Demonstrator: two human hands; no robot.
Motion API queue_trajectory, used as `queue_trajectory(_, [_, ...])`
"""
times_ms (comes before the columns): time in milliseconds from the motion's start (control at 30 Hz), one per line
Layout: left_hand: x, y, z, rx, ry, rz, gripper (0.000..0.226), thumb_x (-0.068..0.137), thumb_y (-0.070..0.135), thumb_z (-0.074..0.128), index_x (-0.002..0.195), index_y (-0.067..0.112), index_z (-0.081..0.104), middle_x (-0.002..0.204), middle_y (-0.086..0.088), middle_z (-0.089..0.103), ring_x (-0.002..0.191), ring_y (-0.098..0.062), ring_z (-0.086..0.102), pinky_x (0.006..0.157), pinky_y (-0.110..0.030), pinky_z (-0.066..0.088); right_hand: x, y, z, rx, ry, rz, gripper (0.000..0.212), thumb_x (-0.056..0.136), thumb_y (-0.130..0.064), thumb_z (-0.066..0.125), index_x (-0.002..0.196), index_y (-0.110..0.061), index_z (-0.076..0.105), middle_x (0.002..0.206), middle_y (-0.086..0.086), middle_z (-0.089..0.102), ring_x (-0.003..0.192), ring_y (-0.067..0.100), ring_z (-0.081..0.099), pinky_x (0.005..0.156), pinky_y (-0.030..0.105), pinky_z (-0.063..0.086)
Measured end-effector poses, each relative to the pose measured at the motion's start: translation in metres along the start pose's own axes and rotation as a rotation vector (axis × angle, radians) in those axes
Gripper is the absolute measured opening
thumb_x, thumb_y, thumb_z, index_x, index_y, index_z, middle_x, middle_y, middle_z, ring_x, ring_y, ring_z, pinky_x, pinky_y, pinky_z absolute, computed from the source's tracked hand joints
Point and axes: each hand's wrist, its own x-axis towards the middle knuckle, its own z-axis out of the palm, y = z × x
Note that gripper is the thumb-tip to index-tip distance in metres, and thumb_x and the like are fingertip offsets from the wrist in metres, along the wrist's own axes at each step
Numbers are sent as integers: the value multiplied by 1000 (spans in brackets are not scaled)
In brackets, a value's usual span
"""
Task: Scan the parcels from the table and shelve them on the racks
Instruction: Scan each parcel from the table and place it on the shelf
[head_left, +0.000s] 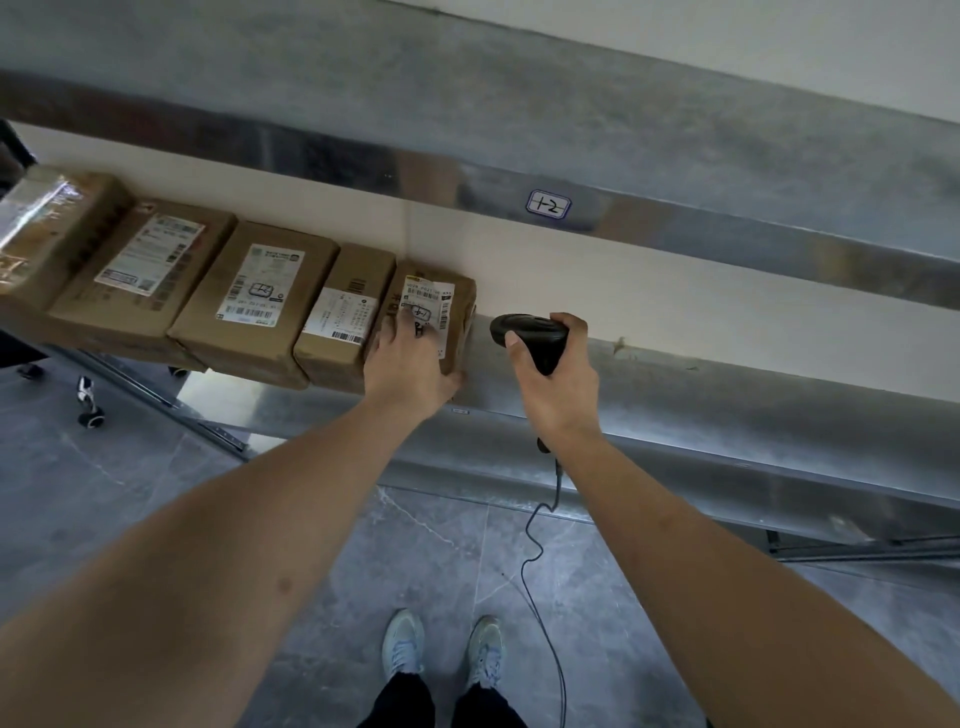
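Already on the rack shelf (597, 291), the end parcel (441, 317) closed the row of boxes, long axis running back. The left hand (410, 364) rested on it, fingers relaxed; the right hand (556, 374), just right of it, gripped the barcode scanner (530, 332).

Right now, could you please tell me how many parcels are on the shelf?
5, in one row: far-left parcel, second, third, fourth, and the right-end parcel under the left hand.
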Motion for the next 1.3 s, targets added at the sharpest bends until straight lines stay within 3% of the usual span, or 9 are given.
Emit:
queue_trajectory(200, [-1,-2,1,3,-82,-3,79,98,62,58,161,21,34,175,-12,7,161,-37,7,127,-55,24,1,4,-8,13,-38,-12,58,100,-49,68,147,-31,40,122,-4,66,108,17,66,87,29,52])
queue_trajectory(400, [-7,3,-15,51,-39,48,67,104,59,44,159,22,37,170,-13,26,156,-40,24,126,-57,27,1,7,-24,24,-63,-52,59,100,-47,69,149,-29,40,121,-5,64,107,13,63,79,16,47])
queue_trajectory(600, [-35,18,-38,88,34,115,57,106,49,44,153,18,47,159,-11,44,144,-35,44,116,-55,42,-9,4,-43,52,-66,-105,60,99,-48,70,148,-30,41,125,-2,66,108,17,67,90,33,58])
queue_trajectory(733, [-51,32,-53,105,55,185,52,105,46,45,147,16,55,153,-12,51,139,-36,47,113,-52,44,-26,-4,-59,76,-26,-123,59,100,-46,70,148,-28,42,123,-5,63,106,12,63,75,9,48])
queue_trajectory(800, [-60,41,-61,100,76,237,48,105,44,45,142,17,58,145,-11,56,133,-36,51,107,-50,47,-38,-7,-69,79,14,-136,59,99,-45,71,148,-27,43,125,-4,63,107,11,61,75,6,45])
queue_trajectory(933, [-75,57,-77,106,112,344,52,102,45,44,145,20,58,141,-9,59,129,-35,53,104,-49,49,-65,-14,-86,74,134,-150,58,98,-47,71,146,-28,44,124,-1,65,110,18,63,95,34,54])
queue_trajectory(1000, [-85,66,-83,99,105,404,54,102,44,44,148,18,56,149,-13,54,135,-36,50,110,-51,45,-83,-18,-94,78,205,-147,58,98,-49,71,145,-29,45,120,-2,66,108,19,64,96,37,54])
queue_trajectory(1233, [-131,92,-96,109,100,642,50,104,42,49,145,16,57,151,-15,51,136,-40,49,112,-51,44,-166,-19,-123,74,443,-111,57,99,-52,69,145,-32,43,119,-6,64,97,5,63,71,10,44])
queue_trajectory(1300, [-150,101,-100,108,94,710,49,103,43,49,145,18,58,152,-13,51,134,-41,50,110,-51,45,-194,-18,-132,79,514,-92,56,98,-53,69,144,-32,44,118,-7,64,98,7,62,72,11,43])
